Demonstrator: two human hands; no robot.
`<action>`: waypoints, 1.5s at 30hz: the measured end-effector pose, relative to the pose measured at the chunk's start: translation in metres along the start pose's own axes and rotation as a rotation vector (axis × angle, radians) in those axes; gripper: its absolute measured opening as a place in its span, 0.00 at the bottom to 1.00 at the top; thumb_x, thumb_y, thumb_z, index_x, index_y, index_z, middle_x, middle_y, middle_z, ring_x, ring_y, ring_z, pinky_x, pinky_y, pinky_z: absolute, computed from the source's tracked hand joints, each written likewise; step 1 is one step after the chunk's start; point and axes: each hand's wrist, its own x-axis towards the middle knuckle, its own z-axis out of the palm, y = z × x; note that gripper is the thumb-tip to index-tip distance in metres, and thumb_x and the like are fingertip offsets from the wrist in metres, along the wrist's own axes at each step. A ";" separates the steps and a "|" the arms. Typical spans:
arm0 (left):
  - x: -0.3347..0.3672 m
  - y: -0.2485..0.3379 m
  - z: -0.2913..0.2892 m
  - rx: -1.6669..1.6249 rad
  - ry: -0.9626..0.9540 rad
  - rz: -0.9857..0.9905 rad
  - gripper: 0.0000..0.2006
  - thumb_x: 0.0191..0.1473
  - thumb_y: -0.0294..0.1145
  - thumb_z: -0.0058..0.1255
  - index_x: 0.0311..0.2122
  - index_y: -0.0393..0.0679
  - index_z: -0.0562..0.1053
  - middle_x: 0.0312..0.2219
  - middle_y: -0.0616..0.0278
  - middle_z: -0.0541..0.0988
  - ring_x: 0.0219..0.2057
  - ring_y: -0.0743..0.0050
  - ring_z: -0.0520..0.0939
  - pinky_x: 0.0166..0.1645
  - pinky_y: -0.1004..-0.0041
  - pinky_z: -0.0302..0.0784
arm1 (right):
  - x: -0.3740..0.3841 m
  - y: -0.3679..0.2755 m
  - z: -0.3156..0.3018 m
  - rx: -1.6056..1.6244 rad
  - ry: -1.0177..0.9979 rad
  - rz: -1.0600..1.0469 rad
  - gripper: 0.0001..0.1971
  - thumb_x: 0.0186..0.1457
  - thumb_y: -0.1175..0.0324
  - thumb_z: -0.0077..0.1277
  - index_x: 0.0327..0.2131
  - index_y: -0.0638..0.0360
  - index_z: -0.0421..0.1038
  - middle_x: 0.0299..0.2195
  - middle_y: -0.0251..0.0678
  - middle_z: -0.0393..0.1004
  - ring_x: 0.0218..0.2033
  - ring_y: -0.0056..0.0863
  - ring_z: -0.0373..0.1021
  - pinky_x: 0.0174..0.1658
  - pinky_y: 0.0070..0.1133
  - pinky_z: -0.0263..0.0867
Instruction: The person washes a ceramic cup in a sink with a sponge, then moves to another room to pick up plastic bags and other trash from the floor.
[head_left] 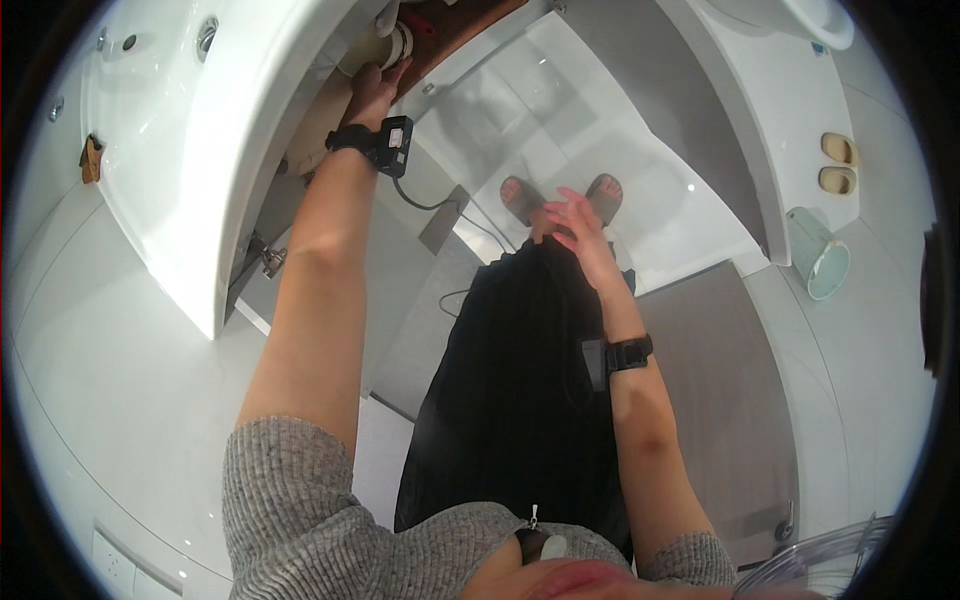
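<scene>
Under white basin (pixel 190 200): left hand (pixel 372 95) on white pipe fitting (pixel 392 45) (rt hand (pixel 578 232) free).

Home bathroom, white bathtub (pixel 170 150), toilet (pixel 790 20)

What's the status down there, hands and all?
Left hand reaching under the white bathtub, fingers on the drain pipe. Right hand open, empty, hanging free. Nothing blocking.

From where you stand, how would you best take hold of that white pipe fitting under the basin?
Probably around its round collar, coming from below and the side, as the left hand reaches now. The white pipe fitting hangs under the white basin, so its top is blocked; its ringed, cylindrical shape suits a wrap-around grip. The right hand hangs free.
</scene>
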 end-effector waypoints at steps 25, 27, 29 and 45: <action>0.143 -0.031 -0.105 0.773 0.137 0.625 0.21 0.52 0.34 0.41 0.52 0.40 0.58 0.48 0.57 0.64 0.48 0.66 0.64 0.50 0.70 0.65 | -0.013 0.019 -0.011 -0.066 -0.106 -0.004 0.23 0.57 0.49 0.32 0.46 0.55 0.62 0.40 0.28 0.68 0.43 0.17 0.61 0.48 0.20 0.52; 0.144 -0.028 -0.107 0.757 0.140 0.601 0.22 0.52 0.34 0.41 0.52 0.40 0.57 0.48 0.56 0.64 0.48 0.66 0.65 0.50 0.71 0.65 | -0.011 0.023 -0.011 -0.053 -0.110 -0.012 0.23 0.57 0.49 0.32 0.45 0.55 0.62 0.39 0.28 0.68 0.43 0.17 0.61 0.48 0.19 0.53; 0.137 -0.014 -0.109 0.795 0.107 0.585 0.21 0.53 0.35 0.41 0.51 0.40 0.58 0.47 0.57 0.65 0.47 0.67 0.66 0.49 0.72 0.65 | -0.010 0.025 -0.005 -0.034 -0.126 -0.022 0.23 0.57 0.49 0.32 0.45 0.55 0.62 0.39 0.29 0.68 0.43 0.17 0.61 0.48 0.19 0.53; 0.035 0.006 -0.008 0.050 -0.084 0.265 0.14 0.53 0.33 0.41 0.43 0.37 0.66 0.40 0.55 0.72 0.45 0.64 0.70 0.49 0.70 0.67 | -0.025 0.018 -0.024 -0.069 -0.020 -0.036 0.22 0.57 0.49 0.33 0.44 0.56 0.63 0.37 0.29 0.69 0.40 0.17 0.63 0.46 0.18 0.54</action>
